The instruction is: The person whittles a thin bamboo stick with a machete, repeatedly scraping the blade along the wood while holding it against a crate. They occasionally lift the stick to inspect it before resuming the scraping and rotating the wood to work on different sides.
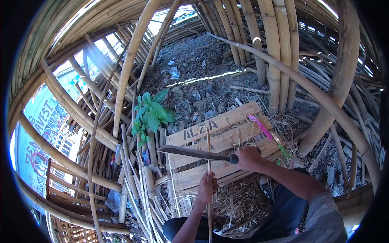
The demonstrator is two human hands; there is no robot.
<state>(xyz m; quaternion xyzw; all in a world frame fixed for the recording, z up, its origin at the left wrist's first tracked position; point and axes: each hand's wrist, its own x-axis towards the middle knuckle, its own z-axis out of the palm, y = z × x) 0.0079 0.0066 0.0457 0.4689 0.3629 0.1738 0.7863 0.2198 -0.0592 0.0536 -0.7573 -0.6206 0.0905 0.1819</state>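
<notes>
My right hand (248, 158) is closed round the dark handle of a machete (190, 153), its long blade pointing left. A thin bamboo strip (209, 141) stands nearly upright in my left hand (207, 186), the fingers wrapped round it below the blade. The blade crosses the strip a little above that hand and overlaps it in this view. Behind both lies a wooden crate (227, 135) with slatted sides and dark lettering. A pink cord or ribbon (260, 126) lies over the crate's right end.
Thin split strips (139, 194) lie to the left of the crate. A leafy green plant (152, 111) grows beyond them. Dry shavings (239, 198) cover the ground by my legs. A long bamboo pole (291, 73) slants across the right, among upright bamboo posts (279, 52).
</notes>
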